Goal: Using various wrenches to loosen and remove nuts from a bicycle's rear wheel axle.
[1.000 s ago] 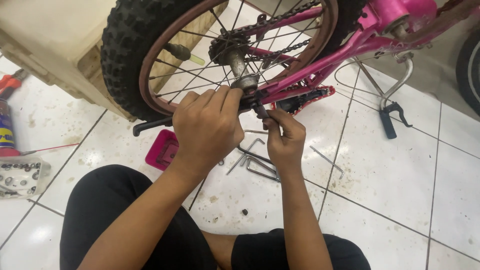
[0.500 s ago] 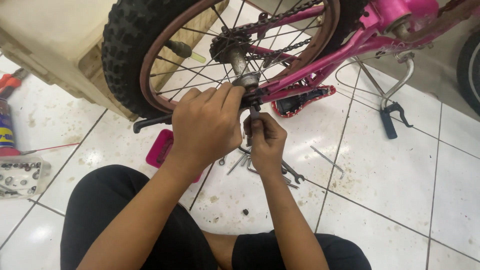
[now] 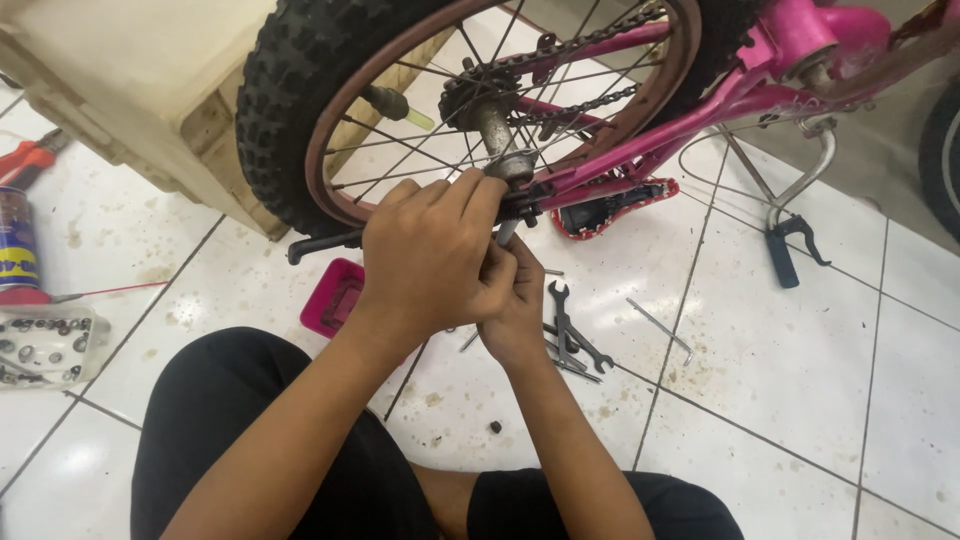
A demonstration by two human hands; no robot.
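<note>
Bright, even light; sharp focus, soft shadows.

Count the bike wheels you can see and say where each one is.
2. One wheel with a knobby tyre is right above both hands, on the pink bike. A second tyre shows at the right edge, mostly cut off. Others may be out of frame.

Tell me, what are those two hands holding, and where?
Both the left hand and right hand grip around the rear wheel's axle end; any tool is hidden.
</note>
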